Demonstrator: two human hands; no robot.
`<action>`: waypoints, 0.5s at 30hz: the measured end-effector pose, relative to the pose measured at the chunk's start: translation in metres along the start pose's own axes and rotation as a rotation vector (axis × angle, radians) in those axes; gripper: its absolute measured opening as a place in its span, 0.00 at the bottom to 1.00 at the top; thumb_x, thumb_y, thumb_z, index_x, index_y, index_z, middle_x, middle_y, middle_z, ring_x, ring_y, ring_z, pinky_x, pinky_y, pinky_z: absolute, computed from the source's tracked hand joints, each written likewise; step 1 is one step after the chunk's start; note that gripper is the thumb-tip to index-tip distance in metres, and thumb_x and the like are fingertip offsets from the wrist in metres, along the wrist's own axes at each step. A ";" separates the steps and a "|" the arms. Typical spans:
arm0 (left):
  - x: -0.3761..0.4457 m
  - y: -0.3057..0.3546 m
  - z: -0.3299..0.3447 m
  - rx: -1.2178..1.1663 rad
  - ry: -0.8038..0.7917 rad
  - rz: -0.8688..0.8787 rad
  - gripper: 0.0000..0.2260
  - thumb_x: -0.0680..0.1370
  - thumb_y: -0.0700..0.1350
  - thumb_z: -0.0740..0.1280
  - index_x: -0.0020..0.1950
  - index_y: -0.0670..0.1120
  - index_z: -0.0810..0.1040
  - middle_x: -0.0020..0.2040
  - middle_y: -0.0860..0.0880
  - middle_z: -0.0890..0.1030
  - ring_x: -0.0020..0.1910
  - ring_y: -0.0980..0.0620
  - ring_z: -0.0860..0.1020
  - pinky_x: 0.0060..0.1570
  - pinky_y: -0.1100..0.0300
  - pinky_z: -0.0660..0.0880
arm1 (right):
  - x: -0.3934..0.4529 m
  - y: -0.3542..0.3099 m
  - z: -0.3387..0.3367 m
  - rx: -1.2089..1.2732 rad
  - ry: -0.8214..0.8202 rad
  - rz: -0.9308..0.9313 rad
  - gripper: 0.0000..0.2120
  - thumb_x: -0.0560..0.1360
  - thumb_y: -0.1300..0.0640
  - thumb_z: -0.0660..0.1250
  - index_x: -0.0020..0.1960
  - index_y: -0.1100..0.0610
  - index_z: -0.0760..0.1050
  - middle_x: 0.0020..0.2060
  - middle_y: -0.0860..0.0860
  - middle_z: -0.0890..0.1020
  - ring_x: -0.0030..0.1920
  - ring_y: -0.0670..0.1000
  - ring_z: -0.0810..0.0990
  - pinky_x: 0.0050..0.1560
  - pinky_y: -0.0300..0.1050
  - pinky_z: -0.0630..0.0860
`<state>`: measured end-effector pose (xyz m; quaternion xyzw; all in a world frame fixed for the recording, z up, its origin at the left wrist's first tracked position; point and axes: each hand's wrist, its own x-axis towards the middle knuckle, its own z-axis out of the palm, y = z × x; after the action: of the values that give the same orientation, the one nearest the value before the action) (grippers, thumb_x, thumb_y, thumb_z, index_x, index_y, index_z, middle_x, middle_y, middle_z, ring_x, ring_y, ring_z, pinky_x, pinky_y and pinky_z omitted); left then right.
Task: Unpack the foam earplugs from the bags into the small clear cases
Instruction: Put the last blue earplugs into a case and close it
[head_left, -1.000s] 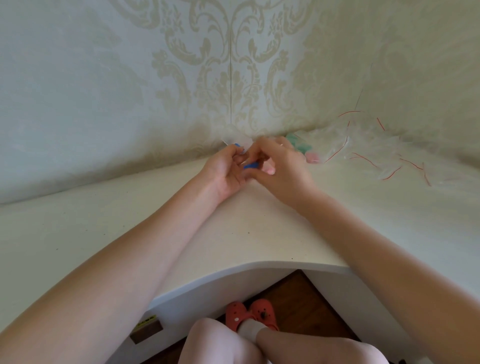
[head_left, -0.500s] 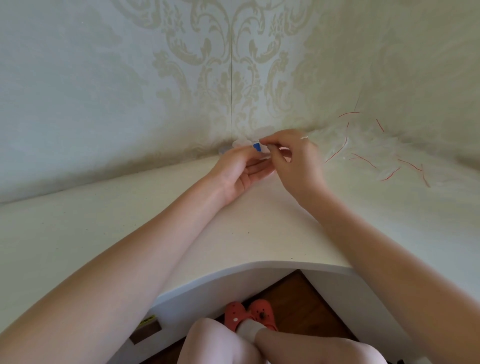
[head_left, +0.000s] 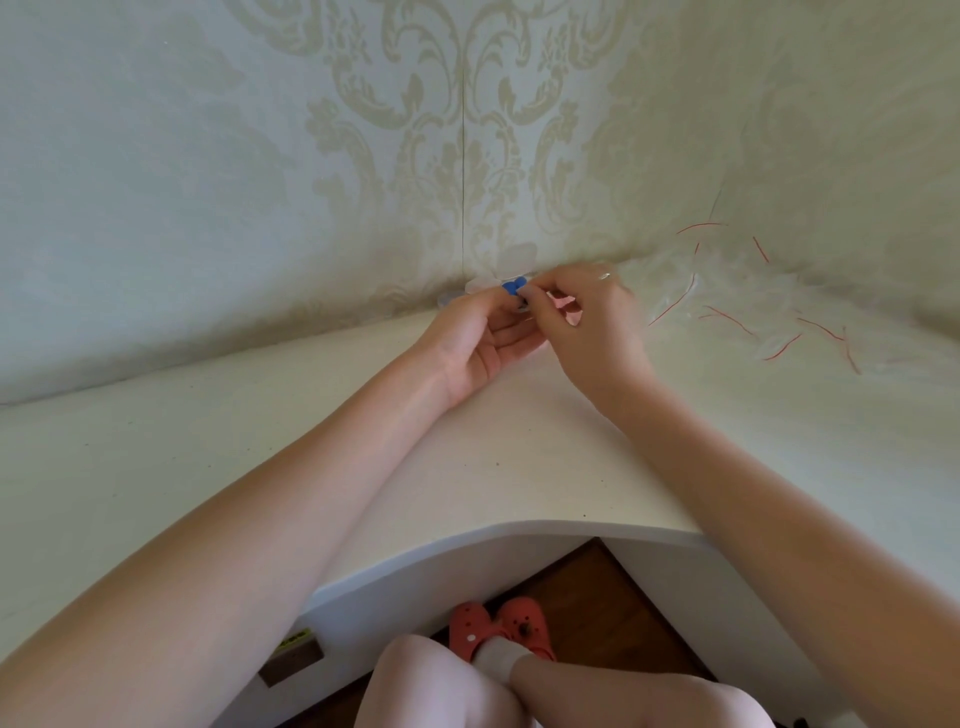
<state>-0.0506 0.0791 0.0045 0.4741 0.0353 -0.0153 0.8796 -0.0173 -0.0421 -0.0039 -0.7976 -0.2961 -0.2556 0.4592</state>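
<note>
Corner desk (head_left: 311, 467) against patterned wallpaper: loading blue earplugs (head_left: 514, 287) into a clear case (head_left: 480, 286).

Left hand (head_left: 480, 343), palm up with fingers curled, appears to hold the case at its fingertips, with the raised lid towards the wall. Right hand (head_left: 582, 322) meets it from the right, thumb and forefinger pinching at the earplugs on the case's near-right edge; whether they grip plug or rim cannot be told. Coming move probably runs leftward and down into the case. Emptied bags (head_left: 737, 301) with red strips lie well right, nearer the right hand.
</note>
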 end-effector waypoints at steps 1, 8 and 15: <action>-0.001 0.000 0.001 -0.003 0.000 -0.002 0.11 0.77 0.33 0.56 0.52 0.36 0.77 0.45 0.40 0.84 0.45 0.46 0.83 0.49 0.57 0.80 | 0.000 0.000 0.000 0.005 0.006 -0.001 0.06 0.75 0.60 0.66 0.43 0.56 0.81 0.43 0.49 0.79 0.47 0.50 0.75 0.43 0.29 0.67; -0.002 0.002 0.001 0.000 0.037 -0.030 0.12 0.79 0.38 0.55 0.45 0.37 0.78 0.44 0.38 0.84 0.43 0.45 0.84 0.48 0.56 0.80 | 0.001 -0.003 -0.001 0.110 -0.008 0.082 0.07 0.76 0.61 0.65 0.41 0.54 0.78 0.45 0.47 0.77 0.46 0.46 0.75 0.41 0.27 0.68; 0.000 0.001 -0.001 0.082 0.088 -0.070 0.10 0.80 0.39 0.57 0.48 0.37 0.77 0.38 0.41 0.83 0.36 0.47 0.83 0.40 0.57 0.82 | 0.001 -0.004 -0.012 0.195 -0.174 0.144 0.27 0.74 0.60 0.67 0.71 0.48 0.64 0.63 0.44 0.72 0.61 0.41 0.70 0.51 0.24 0.67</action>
<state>-0.0510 0.0805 0.0051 0.5083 0.0897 -0.0267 0.8561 -0.0215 -0.0510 0.0049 -0.7875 -0.3000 -0.1220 0.5243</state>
